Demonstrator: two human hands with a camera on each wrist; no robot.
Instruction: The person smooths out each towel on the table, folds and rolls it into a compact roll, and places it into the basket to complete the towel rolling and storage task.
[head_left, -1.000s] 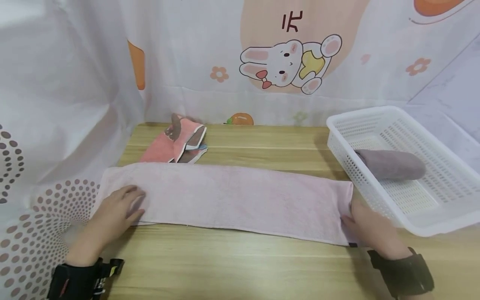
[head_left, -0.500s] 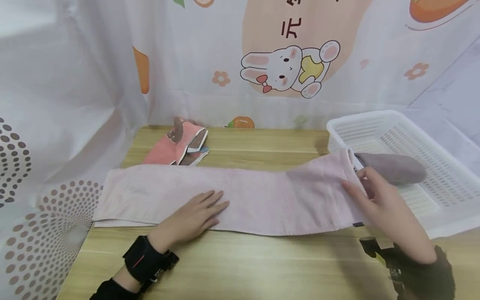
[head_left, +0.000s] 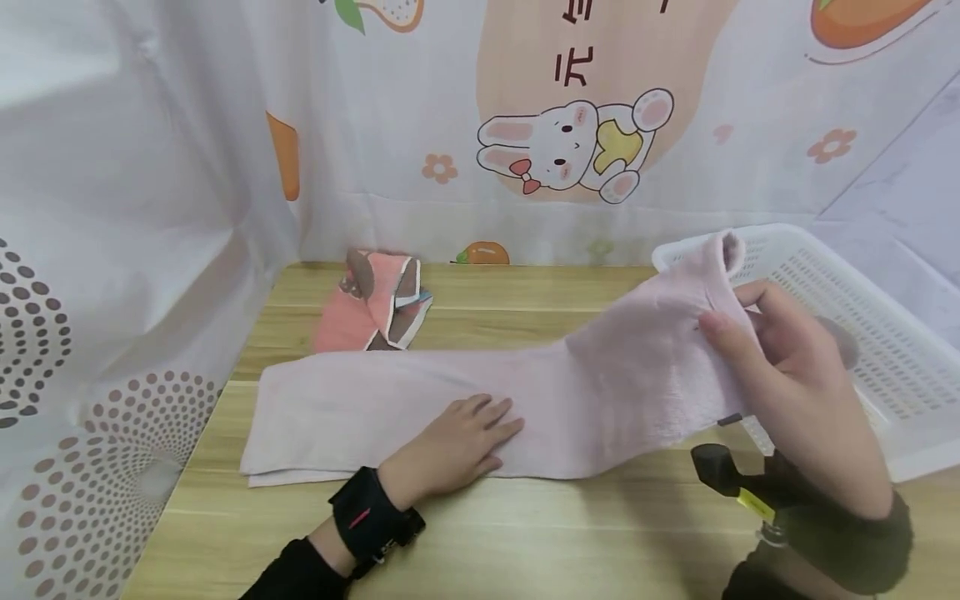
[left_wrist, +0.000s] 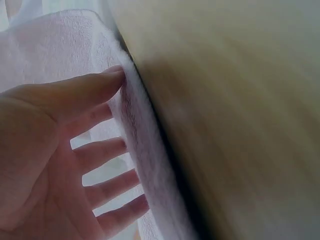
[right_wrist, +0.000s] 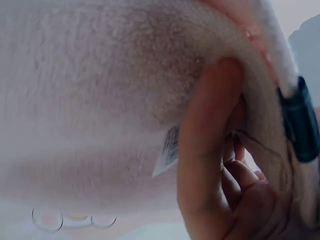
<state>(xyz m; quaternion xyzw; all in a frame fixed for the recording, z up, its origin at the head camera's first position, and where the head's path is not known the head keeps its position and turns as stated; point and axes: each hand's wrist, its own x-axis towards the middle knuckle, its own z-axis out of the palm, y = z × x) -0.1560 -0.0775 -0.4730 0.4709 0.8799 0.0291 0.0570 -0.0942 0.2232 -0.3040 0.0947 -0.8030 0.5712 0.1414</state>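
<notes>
A folded pale pink towel [head_left: 337, 408] stretches across the wooden table, its left part flat and its right end lifted. My right hand [head_left: 802, 383] grips that raised end, thumb on the near face and fingers behind the edge. In the right wrist view a white printed tag [right_wrist: 170, 150] sticks out beside a finger, and a dark label [right_wrist: 300, 120] shows at the towel's edge. My left hand [head_left: 453, 442] rests on the middle of the towel with fingers spread. The left wrist view shows its fingertips on the towel [left_wrist: 145, 135] near the front edge.
Behind the right hand stands a white plastic basket [head_left: 911, 367] holding a rolled grey towel [head_left: 847, 342], partly hidden. At the back left lies a crumpled red-and-brown cloth [head_left: 356, 312]. A printed curtain [head_left: 360, 125] hangs behind the wooden table [head_left: 510, 550].
The right hand has taken hold of the towel's right end and raised it. My left hand has slid from the towel's left end to its middle. The towel has shifted somewhat rightward.
</notes>
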